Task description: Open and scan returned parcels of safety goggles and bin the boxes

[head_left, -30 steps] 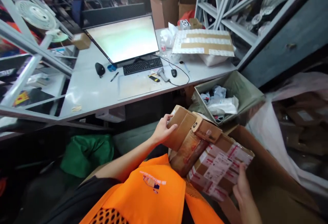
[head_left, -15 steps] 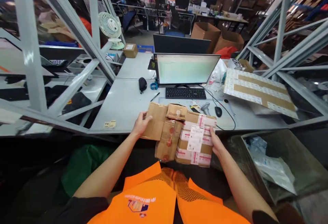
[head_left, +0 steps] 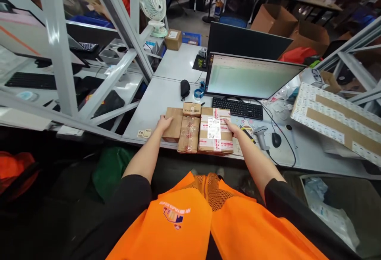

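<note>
Several cardboard boxes sit side by side at the front edge of the desk, squeezed between my two hands. My left hand (head_left: 164,124) grips the outer side of the plain brown box (head_left: 173,126). My right hand (head_left: 232,128) is closed on the far right edge of the larger box (head_left: 225,135), which has pink-and-white tape and a white label (head_left: 214,128). Between them are a narrow taped box (head_left: 189,133) and a small flat box (head_left: 192,109) behind it. The undersides of the boxes and some fingertips are hidden.
Behind the boxes are a keyboard (head_left: 237,108) and a monitor (head_left: 253,76). To the right lie a barcode scanner (head_left: 262,136), a mouse (head_left: 276,139) and a large taped carton (head_left: 336,117). A grey bin (head_left: 342,200) stands below right. Metal beams (head_left: 119,26) frame the left side.
Both hands have carried the group of boxes forward from in front of the desk onto its front edge. The boxes now lie flatter, and the view has tilted down and turned left.
</note>
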Demonstrator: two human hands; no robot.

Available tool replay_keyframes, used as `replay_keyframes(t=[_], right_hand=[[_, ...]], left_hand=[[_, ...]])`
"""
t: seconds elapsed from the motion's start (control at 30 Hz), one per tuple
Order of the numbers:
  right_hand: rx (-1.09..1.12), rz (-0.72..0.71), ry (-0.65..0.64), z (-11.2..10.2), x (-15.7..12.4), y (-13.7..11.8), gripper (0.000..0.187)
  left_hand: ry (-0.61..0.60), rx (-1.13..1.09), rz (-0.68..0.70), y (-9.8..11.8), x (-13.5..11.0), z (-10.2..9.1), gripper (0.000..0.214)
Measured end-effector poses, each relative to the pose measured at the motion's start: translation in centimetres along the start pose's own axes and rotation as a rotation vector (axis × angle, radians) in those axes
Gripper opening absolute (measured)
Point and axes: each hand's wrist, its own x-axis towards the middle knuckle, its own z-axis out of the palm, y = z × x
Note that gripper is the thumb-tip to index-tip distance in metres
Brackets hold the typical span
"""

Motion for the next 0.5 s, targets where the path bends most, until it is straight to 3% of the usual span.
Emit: replay_keyframes(t=[0.1, 0.17, 0.23, 0.37, 0.5], right_hand=[[-0.047, -0.05, 0.032, -1.7, -1.0, 1.1, 0.048], [-0.052, -0.11, 0.06, -3.5, -2.3, 2.6, 0.039], [-0.05, -0.15, 0.092, -6.1, -3.9, 4.7, 0.031], [0.037, -0.15, 0.141, -13.6, -5.9, 10.3, 0.036], [0.146, -0.194, 0.299, -22.3, -4.7, 14.9, 0.049]], left_hand=[[0.05, 0.156, 0.107, 0.6, -1.7, 1.1, 0.091], [0.042, 0.316, 0.181, 1.1, -2.9, 1.8, 0.093], [0.004, 0.438, 0.165, 1.6, -3.7, 2.3, 0.091], [-0.014, 0.475, -0.032, 3.0, -3.8, 2.0, 0.112], [0.038, 0.388, -0.159, 5.3, -4.7, 1.3, 0.129]])
